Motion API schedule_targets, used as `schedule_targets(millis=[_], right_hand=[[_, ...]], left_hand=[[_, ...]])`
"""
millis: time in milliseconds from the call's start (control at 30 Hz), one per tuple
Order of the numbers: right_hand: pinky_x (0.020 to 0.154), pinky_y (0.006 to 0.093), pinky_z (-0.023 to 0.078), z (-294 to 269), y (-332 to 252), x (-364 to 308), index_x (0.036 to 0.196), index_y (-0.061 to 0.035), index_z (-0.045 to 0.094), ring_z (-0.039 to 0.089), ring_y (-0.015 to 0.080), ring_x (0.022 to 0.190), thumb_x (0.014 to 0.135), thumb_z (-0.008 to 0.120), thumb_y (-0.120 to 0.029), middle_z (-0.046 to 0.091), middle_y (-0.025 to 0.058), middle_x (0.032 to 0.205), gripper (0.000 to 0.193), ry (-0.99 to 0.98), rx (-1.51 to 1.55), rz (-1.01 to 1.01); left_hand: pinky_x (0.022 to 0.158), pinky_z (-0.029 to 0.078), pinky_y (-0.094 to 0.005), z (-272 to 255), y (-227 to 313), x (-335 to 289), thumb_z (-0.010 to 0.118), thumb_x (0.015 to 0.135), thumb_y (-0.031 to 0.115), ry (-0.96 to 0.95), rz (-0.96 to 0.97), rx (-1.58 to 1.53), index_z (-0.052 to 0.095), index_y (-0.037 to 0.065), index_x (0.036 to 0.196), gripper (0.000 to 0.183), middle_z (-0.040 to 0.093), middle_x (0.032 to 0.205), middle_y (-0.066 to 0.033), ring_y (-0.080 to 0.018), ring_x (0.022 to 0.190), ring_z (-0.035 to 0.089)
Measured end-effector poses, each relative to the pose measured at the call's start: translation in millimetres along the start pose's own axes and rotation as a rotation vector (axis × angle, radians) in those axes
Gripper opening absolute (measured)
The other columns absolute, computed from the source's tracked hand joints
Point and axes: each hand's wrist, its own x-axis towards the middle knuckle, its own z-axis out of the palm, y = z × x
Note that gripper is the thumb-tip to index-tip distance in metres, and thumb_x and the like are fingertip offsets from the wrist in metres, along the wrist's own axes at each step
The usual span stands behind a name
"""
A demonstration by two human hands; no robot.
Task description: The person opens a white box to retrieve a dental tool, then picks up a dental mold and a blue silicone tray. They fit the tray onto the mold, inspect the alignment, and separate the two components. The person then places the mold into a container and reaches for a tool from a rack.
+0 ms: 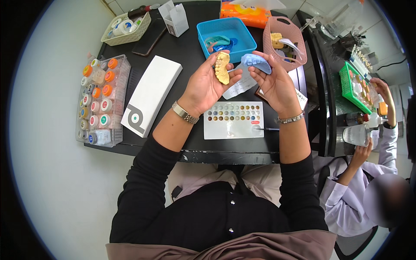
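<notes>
While both forearms in black sleeves rise from the lower edge over the black table (190, 154), the nearest thing under them is a flat white palette card with rows of small coloured wells (234, 120), lying just below the wrists. Above it, the left hand (206, 84) is half curled, palm up, its fingers and thumb closed around a yellow plaster dental cast (222, 67) held upright. Just beside it the right hand (273, 82) is likewise cupped, fingertips pinching a pale blue dental cast (256, 62) (its arch tilts toward the yellow one, the two near but apart). A long white box (151, 95) lies left of the hands, and farther left a clear case of small jars with orange, pink and green lids (100, 100). Beyond the hands stand a blue plastic basket (226, 35) with blue trays in it and a pink perforated basket (287, 41). At the far right another person in a lilac sleeve holds a clear cup (357, 134).
</notes>
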Motion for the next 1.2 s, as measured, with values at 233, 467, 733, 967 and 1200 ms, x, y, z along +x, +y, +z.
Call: schedule_targets(millis=[233,467,733,967,1200], right_hand=[[0.09,0.0297,0.048,-5,8,-10,0.104,0.0002,0.047,0.06,0.0213,0.102,0.095,0.051,-0.011,0.058,0.0117,0.107,0.015,0.083,-0.167,-0.052],[0.096,0.0298,0.045,-1,19,-14,0.116,0.0075,0.047,0.058,0.0202,0.107,0.095,0.048,-0.011,0.058,0.0145,0.112,0.028,0.091,-0.241,-0.055],[0.089,0.0315,0.046,-11,25,-13,0.117,0.0039,0.053,0.059,0.0153,0.093,0.097,0.043,-0.016,0.061,0.0084,0.105,0.029,-0.046,0.009,-0.031],[0.085,0.0243,0.042,3,29,-17,0.12,0.0001,0.054,0.054,0.0066,0.094,0.091,0.058,-0.018,0.06,0.003,0.106,0.034,0.169,-0.457,-0.096],[0.076,0.0213,0.049,19,36,-21,0.119,0.0019,0.053,0.059,0.0098,0.086,0.081,0.07,-0.005,0.059,0.01,0.107,0.042,0.139,-0.613,-0.341]], left_hand=[[0.103,0.044,-0.041,-2,-18,-7,0.028,0.103,0.03,0.032,-0.01,0.023,0.039,0.005,0.128,0.037,0.049,0.105,-0.0104,-0.0291,0.112,0.053],[0.101,0.044,-0.0404,6,-29,-11,0.028,0.103,0.027,0.059,0.053,0.076,0.042,0.009,0.125,0.032,0.047,0.1,-0.0072,-0.0271,0.109,0.054],[0.106,0.039,-0.0404,7,-34,-13,0.029,0.102,0.029,0.106,0.117,0.107,0.037,0.008,0.134,0.039,0.047,0.107,-0.0079,-0.0262,0.123,0.045],[0.108,0.036,-0.0382,5,-38,-16,0.032,0.101,0.027,0.051,0.174,0.087,0.036,0.009,0.136,0.04,0.048,0.111,-0.0074,-0.0257,0.124,0.044],[0.107,0.038,-0.0373,11,-36,-18,0.029,0.103,0.025,0.095,0.242,0.14,0.033,0.009,0.139,0.04,0.049,0.12,-0.0057,-0.0157,0.121,0.047]])
